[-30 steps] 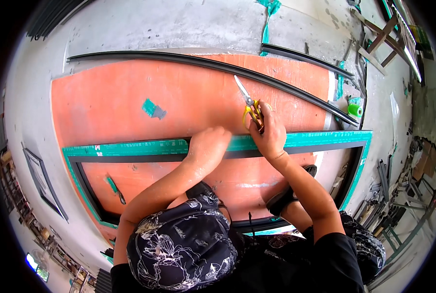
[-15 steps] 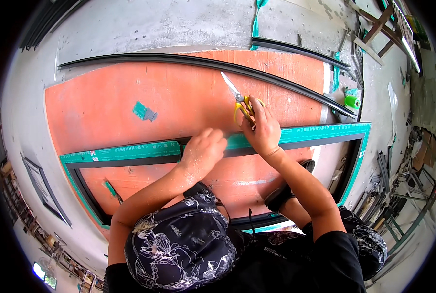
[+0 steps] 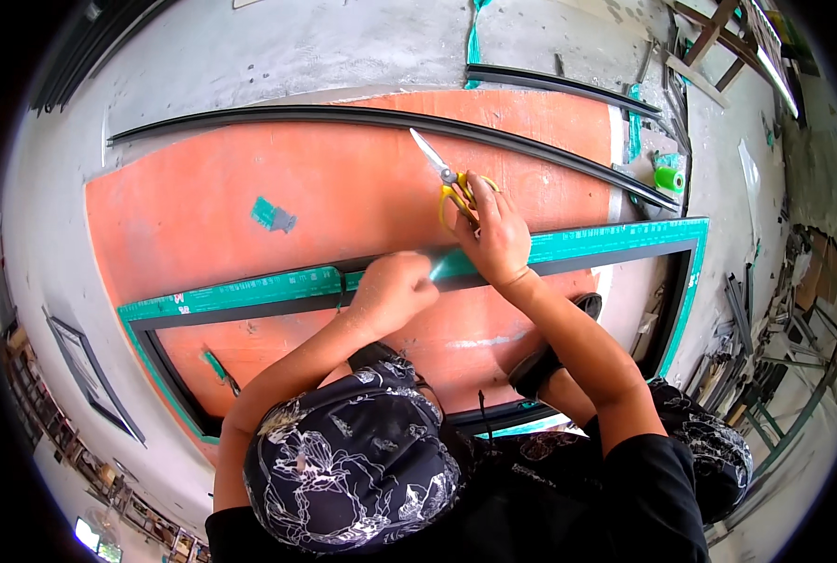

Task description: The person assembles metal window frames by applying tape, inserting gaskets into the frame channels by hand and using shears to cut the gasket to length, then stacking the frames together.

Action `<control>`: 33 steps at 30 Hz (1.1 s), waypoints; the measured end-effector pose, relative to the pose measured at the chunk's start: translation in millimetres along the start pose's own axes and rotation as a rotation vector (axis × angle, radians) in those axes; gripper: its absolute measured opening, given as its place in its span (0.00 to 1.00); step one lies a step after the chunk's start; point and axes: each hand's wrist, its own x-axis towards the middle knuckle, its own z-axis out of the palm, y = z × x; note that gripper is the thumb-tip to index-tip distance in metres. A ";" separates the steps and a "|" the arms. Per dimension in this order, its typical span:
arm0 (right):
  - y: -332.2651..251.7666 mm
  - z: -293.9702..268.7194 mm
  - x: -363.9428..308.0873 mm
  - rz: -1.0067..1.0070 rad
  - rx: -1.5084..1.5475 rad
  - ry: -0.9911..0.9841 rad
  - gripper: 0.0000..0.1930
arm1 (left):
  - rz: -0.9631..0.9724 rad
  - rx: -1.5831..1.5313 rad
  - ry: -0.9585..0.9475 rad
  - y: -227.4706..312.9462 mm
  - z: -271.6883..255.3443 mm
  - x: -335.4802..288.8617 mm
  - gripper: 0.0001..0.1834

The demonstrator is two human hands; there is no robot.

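Observation:
Scissors with yellow handles [image 3: 455,197] are in my right hand [image 3: 498,236], fingers through or around the loops. Their blades are together and point up and left, over an orange board. Beneath both hands lies a dark rectangular frame [image 3: 249,312] with green film [image 3: 615,240] along its top bar. My left hand [image 3: 395,293] is closed over that bar, just right of a break in the film. A pale greenish streak shows at its fingertips; what they pinch is blurred.
The orange board [image 3: 184,216] lies under the frame. A long dark profile [image 3: 343,115] crosses its far side, with a shorter profile [image 3: 559,86] behind. A green roll [image 3: 669,179] stands at the right. A green-handled tool [image 3: 216,366] lies inside the frame. Offcuts [image 3: 739,310] clutter the right.
My left hand has moved slightly right and down, remaining closed at the top bar. My right hand and the scissors have shifted slightly left and up in the view. The whole view has shifted a little.

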 end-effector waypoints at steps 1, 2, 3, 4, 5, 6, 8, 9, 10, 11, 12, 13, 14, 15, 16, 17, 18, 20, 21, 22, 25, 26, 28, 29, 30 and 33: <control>0.4 -0.2 -0.6 0.004 0.000 0.000 0.29 | -0.080 -0.155 -0.069 0.1 1.2 -1.3 0.10; 0.8 -1.0 -1.1 0.011 0.003 0.003 0.30 | -0.165 -0.334 -0.099 0.2 2.8 -1.8 0.12; 0.8 -2.6 0.0 0.014 0.005 0.011 0.30 | -0.163 -0.333 -0.100 -0.6 2.1 -1.6 0.12; 2.2 -2.5 -0.7 0.015 0.003 0.013 0.30 | -0.199 -0.465 -0.114 -2.8 0.3 -1.4 0.12; 4.3 -1.9 -2.2 0.027 0.031 0.033 0.30 | -0.235 -0.597 -0.128 -4.6 -0.8 -1.0 0.13; 4.4 -2.2 -2.2 0.039 0.056 0.052 0.31 | -0.272 -0.606 -0.127 -5.6 -1.5 -0.2 0.14; 3.6 -7.8 -3.9 0.153 0.180 0.008 0.32 | -0.304 -0.610 -0.152 -6.4 -5.6 3.4 0.14; 3.3 -11.5 -4.2 0.264 0.306 -0.040 0.33 | -0.339 -0.616 -0.172 -8.5 -7.0 6.1 0.14; -4.1 -18.0 -4.2 0.402 0.502 -0.056 0.35 | -0.203 -0.550 -0.119 -14.8 -6.9 4.1 0.12; -12.8 -26.4 -3.9 0.532 0.699 -0.062 0.37 | -0.207 -0.553 -0.110 -19.0 -6.8 3.5 0.12; -19.3 -45.2 -6.1 0.607 0.866 -0.178 0.37 | -0.241 -0.532 -0.108 -11.8 -7.5 7.6 0.10; -22.0 -57.2 -14.2 0.683 1.045 -0.299 0.37 | -0.285 -0.503 -0.104 -9.4 -8.9 8.0 0.10; -22.6 -65.0 -34.0 0.714 1.135 -0.424 0.35 | -0.315 -0.455 -0.162 -6.7 -12.8 8.5 0.10; -23.0 -72.8 -59.0 0.745 1.218 -0.547 0.33 | -0.309 -0.462 -0.164 -9.5 -11.3 11.1 0.10; -28.2 -85.0 -79.6 0.723 1.248 -0.672 0.32 | -0.239 -0.418 -0.192 -13.4 -7.8 12.9 0.10; -33.2 -94.6 -99.6 0.698 1.278 -0.798 0.32 | -0.172 -0.372 -0.218 -19.3 -2.9 13.9 0.10; -34.6 -97.0 -120.5 0.678 1.241 -0.867 0.30 | -0.156 -0.329 -0.174 -30.6 2.8 11.6 0.16; -27.2 -89.0 -156.4 0.806 1.253 -0.928 0.27 | -0.204 -0.400 -0.205 -31.0 1.4 14.3 0.15; -32.0 -83.0 -159.4 0.950 1.313 -0.927 0.25 | -0.265 -0.466 -0.238 -31.4 0.3 14.1 0.15; -37.1 -78.5 -157.1 0.922 1.309 -0.859 0.20 | -0.263 -0.462 -0.241 -31.2 0.4 14.2 0.15; -40.4 -50.0 -147.6 0.770 1.413 -0.726 0.19 | -0.247 -0.492 -0.218 -30.2 3.7 14.6 0.14; -37.3 -41.5 -147.1 0.769 1.388 -0.724 0.20 | -0.247 -0.496 -0.222 -30.0 5.9 16.0 0.14; -43.5 -36.0 -133.6 0.850 1.381 -0.625 0.21 | -0.249 -0.500 -0.225 -29.6 6.5 14.6 0.14; -45.7 -34.6 -127.1 0.911 1.380 -0.581 0.20 | -0.233 -0.489 -0.197 -28.9 6.1 13.2 0.14; -45.8 -29.9 -126.3 0.923 1.376 -0.535 0.21 | -0.215 -0.480 -0.167 -27.0 5.8 12.4 0.14; -51.5 -28.6 -119.1 1.029 1.290 -0.500 0.15 | -0.232 -0.472 -0.169 -23.9 4.2 11.6 0.13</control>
